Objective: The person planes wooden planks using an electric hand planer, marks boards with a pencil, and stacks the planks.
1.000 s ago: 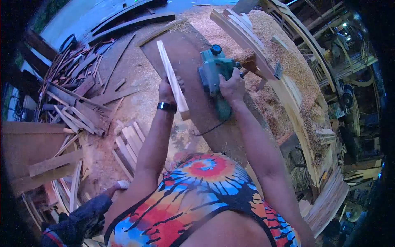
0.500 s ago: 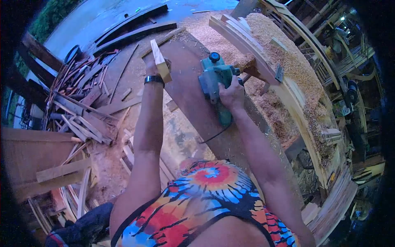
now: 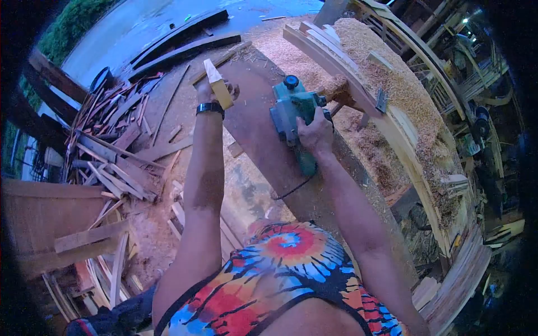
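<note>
My left hand (image 3: 204,94), with a dark watch at the wrist, holds a short piece of pale wood (image 3: 225,96) above the left edge of a brown board (image 3: 249,120). Some of its fingers show past the right side of the wood. On the board rests a green electric planer (image 3: 294,103) with a black knob at its front. My right hand (image 3: 315,133) is wrapped round the planer's rear handle; its fingertips are partly hidden. A dark cord (image 3: 294,189) trails from the back of the tool.
Curved planks (image 3: 336,67) run along the right beside a heap of wood shavings (image 3: 364,42). Scrap wood (image 3: 112,140) lies piled on the left. Dark beams (image 3: 185,50) lie at the far end, and offcuts (image 3: 176,215) are on the ground near my left arm.
The piece of wood in my left hand has dipped slightly, and the fingers past it show a little more. My right hand stays on the planer, which has barely shifted in view.
</note>
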